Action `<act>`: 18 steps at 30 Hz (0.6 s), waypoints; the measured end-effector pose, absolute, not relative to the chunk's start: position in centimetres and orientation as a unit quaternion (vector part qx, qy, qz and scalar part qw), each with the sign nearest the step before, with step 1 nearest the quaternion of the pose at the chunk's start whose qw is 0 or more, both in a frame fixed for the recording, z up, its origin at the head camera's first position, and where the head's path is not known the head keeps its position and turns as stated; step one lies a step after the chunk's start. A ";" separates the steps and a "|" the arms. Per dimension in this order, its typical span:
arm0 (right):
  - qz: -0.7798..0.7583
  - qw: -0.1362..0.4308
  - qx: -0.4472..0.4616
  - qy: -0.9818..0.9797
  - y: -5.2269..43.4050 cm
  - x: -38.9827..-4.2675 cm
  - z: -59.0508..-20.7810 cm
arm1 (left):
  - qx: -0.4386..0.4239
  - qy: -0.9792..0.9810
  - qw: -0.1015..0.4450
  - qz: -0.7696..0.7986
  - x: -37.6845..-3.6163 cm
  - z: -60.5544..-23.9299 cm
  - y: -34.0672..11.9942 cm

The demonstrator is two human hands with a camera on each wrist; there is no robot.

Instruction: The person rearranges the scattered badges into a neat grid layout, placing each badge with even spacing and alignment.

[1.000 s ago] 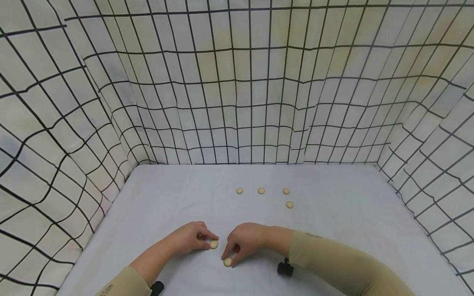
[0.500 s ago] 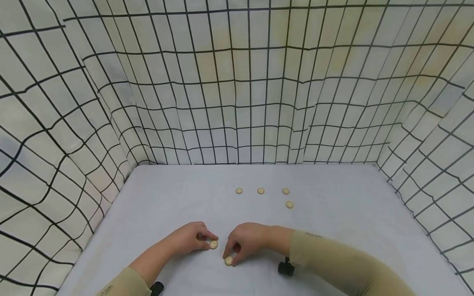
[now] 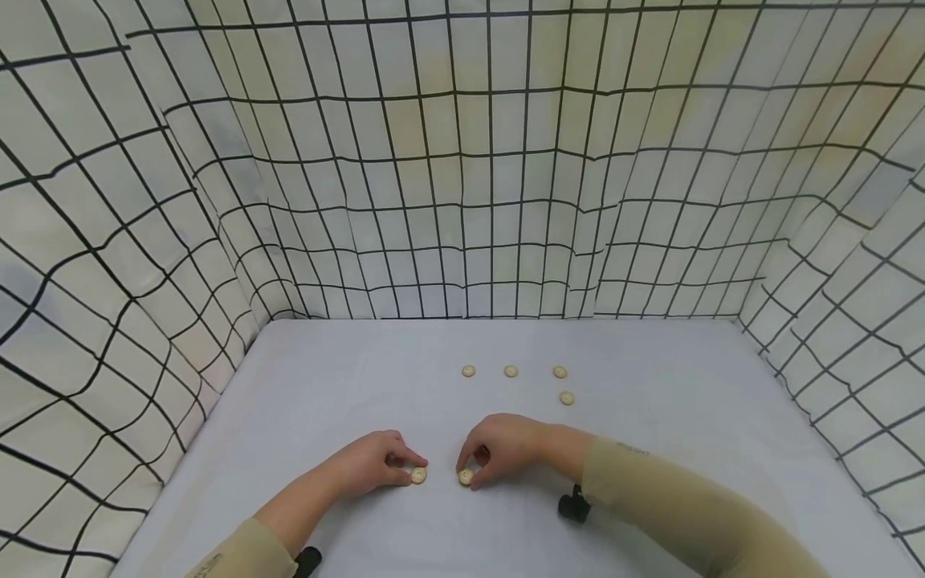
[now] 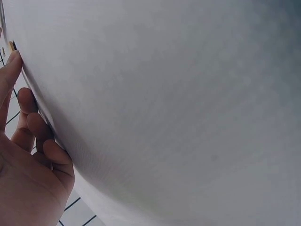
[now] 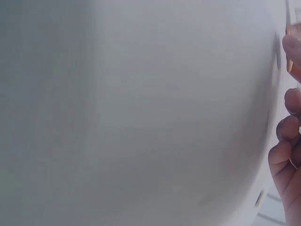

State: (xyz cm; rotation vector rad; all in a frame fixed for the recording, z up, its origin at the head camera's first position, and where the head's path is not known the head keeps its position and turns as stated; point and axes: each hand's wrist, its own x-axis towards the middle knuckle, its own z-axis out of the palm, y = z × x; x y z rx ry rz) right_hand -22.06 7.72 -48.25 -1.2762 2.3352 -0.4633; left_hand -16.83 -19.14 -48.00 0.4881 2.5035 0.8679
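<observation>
Two hands rest low in the frame on the bench (image 3: 650,377): left hand (image 3: 372,463) pinches one button (image 3: 418,475), right hand (image 3: 502,445) pinches another button (image 3: 466,477) just beside it.

Cream buttons (image 3: 511,371) lie on a pale grey worktop (image 3: 347,385). The cloth backdrop (image 3: 462,160) is off-white with a black grid (faint yellowish patches). Both sleeves (image 3: 679,514) are tan.
</observation>
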 end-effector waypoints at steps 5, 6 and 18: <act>-0.167 0.205 -0.432 0.862 9.1 -23.2 -48.4 | 0.170 0.910 0.219 0.308 -16.9 -48.2 -18.8; -0.169 0.203 -0.427 0.865 9.4 -23.5 -48.4 | 0.170 0.910 0.219 0.308 -16.9 -48.2 -18.8; -0.191 0.206 -0.358 0.890 12.4 -26.5 -47.6 | 0.171 0.909 0.217 0.313 -16.9 -48.3 -19.0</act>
